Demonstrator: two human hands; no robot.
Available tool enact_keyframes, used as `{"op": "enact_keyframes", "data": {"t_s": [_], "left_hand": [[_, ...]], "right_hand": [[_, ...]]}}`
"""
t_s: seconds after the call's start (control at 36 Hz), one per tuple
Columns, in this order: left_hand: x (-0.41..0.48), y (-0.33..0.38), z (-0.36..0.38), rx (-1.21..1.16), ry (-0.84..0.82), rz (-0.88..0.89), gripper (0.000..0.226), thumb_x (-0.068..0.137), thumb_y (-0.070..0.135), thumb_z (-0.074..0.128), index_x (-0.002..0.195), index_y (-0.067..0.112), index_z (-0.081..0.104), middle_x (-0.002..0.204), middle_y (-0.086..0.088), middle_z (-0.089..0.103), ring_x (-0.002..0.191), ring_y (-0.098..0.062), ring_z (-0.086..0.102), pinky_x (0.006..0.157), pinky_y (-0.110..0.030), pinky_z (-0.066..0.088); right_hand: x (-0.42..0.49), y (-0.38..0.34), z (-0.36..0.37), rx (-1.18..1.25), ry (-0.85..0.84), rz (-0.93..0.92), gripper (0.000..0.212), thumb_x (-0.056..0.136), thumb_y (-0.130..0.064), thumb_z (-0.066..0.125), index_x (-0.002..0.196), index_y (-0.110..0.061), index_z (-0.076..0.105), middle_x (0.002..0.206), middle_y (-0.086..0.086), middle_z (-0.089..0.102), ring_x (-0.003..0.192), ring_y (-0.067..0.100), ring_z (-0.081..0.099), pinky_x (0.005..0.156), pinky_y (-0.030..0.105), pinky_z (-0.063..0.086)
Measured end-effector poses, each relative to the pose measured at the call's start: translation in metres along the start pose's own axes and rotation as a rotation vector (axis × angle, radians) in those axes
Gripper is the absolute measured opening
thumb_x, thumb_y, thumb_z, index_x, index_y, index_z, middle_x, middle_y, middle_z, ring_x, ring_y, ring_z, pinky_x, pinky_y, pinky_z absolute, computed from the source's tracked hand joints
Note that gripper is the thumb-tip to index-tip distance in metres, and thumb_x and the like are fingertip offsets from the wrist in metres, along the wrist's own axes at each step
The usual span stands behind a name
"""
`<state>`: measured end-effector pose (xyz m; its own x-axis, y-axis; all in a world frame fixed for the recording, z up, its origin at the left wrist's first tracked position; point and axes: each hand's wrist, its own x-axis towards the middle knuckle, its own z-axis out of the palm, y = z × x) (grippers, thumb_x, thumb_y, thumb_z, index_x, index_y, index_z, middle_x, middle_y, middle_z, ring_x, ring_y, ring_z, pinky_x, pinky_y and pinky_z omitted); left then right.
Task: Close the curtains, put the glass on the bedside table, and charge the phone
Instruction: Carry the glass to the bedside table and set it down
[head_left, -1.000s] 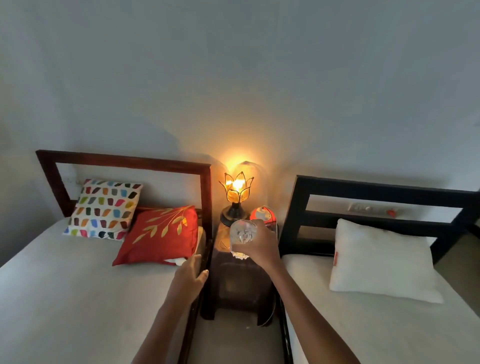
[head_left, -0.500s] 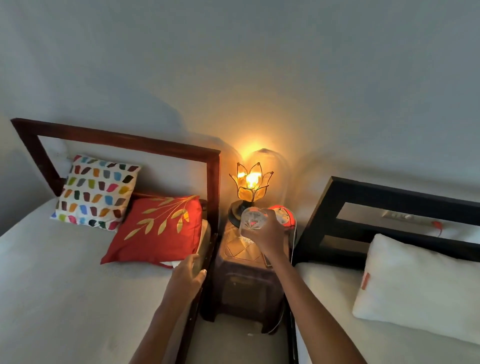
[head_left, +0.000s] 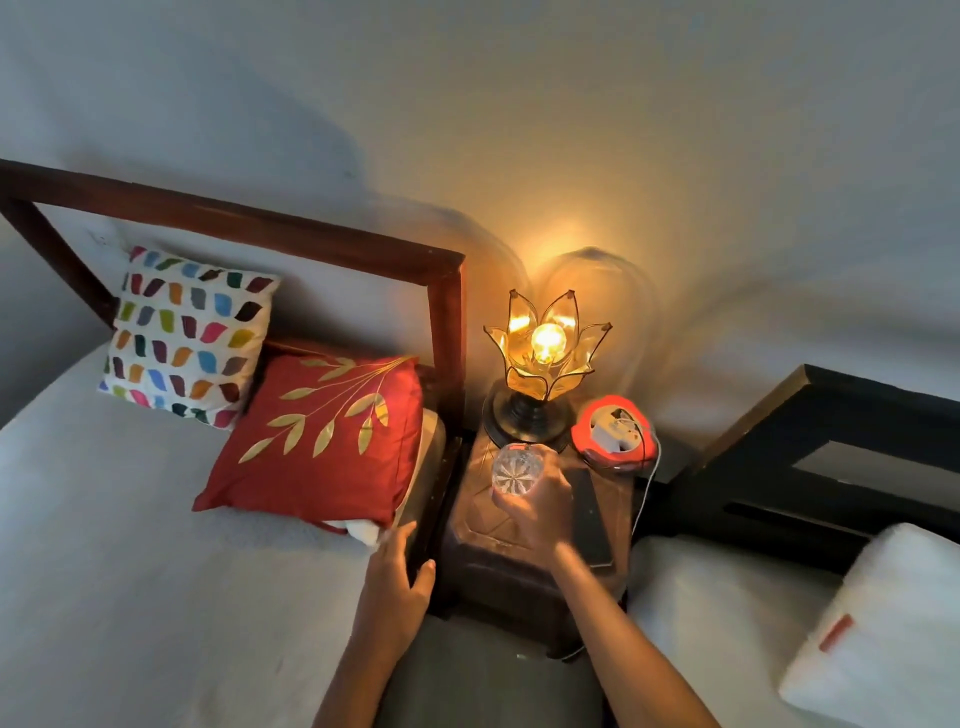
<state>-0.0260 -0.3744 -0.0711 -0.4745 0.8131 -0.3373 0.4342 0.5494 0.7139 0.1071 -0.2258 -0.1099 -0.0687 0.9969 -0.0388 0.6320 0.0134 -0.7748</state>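
Note:
My right hand (head_left: 540, 512) grips a clear cut glass (head_left: 515, 470) from the side, low over the dark wooden bedside table (head_left: 483, 525), just in front of the lamp base. I cannot tell whether the glass touches the tabletop. A dark phone (head_left: 589, 512) lies flat on the table's right side, beside my right hand. A white cable (head_left: 644, 486) hangs from a red round extension reel (head_left: 615, 434) at the table's back right. My left hand (head_left: 397, 582) rests open on the edge of the left bed. No curtains are in view.
A lit lotus-shaped lamp (head_left: 545, 358) stands at the back of the table. The left bed (head_left: 130, 545) has a brown headboard, a red leaf cushion (head_left: 322, 441) and a multicoloured cushion (head_left: 187, 332). The right bed has a black headboard (head_left: 831, 441) and a white pillow (head_left: 883, 623).
I have come closer and look down more steeply. My right hand has lowered the glass towards the tabletop in front of the lamp. My left hand stays on the bed edge.

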Motion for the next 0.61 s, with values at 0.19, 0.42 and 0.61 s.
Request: {"op": "enact_keyframes", "data": {"t_s": [0.19,0.42,0.61], "left_hand": [[0.018,-0.013,0.014,0.007,0.012,-0.064,0.053,0.087,0.019,0.062,0.136,0.017,0.041,0.14,-0.006,0.047,0.129,-0.021,0.044,0.105,-0.03,0.036],[0.022,-0.034,0.025,0.026,-0.001,-0.126,0.051,0.085,0.017,0.064,0.133,0.015,0.045,0.133,-0.008,0.053,0.122,-0.022,0.049,0.102,-0.032,0.039],[0.026,-0.035,0.036,0.037,-0.019,-0.124,0.053,0.085,0.014,0.063,0.134,0.014,0.043,0.135,-0.008,0.051,0.125,-0.022,0.046,0.103,-0.03,0.036]], "right_hand": [[0.023,0.034,0.029,-0.025,-0.04,0.038,0.086,0.054,-0.042,0.084,0.126,-0.018,0.044,0.114,0.008,0.064,0.102,0.021,0.063,0.081,0.036,0.058],[0.029,0.055,0.046,-0.036,-0.079,0.06,0.084,0.057,-0.042,0.082,0.127,-0.02,0.041,0.114,0.005,0.061,0.103,0.02,0.061,0.082,0.037,0.057],[0.031,0.066,0.057,-0.039,-0.08,0.076,0.084,0.059,-0.04,0.083,0.128,-0.017,0.041,0.114,0.006,0.06,0.103,0.021,0.06,0.081,0.031,0.055]]}}
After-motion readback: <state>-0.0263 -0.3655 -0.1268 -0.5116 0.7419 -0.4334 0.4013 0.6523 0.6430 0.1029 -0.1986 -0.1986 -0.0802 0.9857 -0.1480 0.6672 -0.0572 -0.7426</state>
